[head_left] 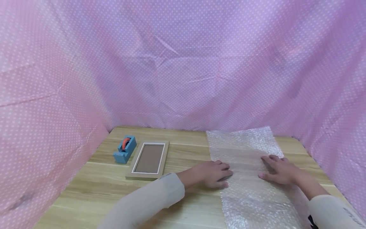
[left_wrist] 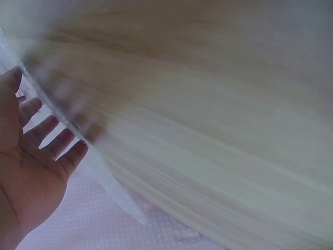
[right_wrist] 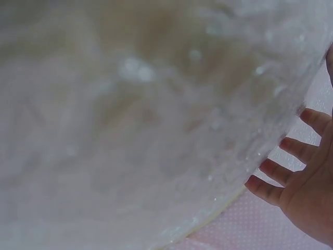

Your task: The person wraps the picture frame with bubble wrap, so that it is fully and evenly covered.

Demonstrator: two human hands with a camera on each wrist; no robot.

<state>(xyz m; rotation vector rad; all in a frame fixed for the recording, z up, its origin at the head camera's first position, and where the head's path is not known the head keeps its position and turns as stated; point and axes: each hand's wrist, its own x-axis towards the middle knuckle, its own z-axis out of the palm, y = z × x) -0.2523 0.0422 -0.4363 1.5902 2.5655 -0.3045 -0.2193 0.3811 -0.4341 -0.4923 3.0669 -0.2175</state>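
Left arm (head_left: pixel 145 202), one, pale-sleeved to just short of the bare left wrist (head_left: pixel 187 178), lying forward and slantwise to the person's right. Left hand (head_left: pixel 214 174): palm down, back uppermost to my eye; fingers (left_wrist: pixel 73 156) spread, lightly bent, directed toward its fellow. Right arm (head_left: pixel 333 211), one, likewise pale-sleeved, slanting forward and inward to the left; right wrist (head_left: pixel 307 185) bare. Right hand (head_left: pixel 278 170): palm down; fingers (right_wrist: pixel 278 172) fanned and nearly straight, thumb (head_left: pixel 267 176) held apart, pointing left. Both hands at much the same reach, well apart, angled inward.
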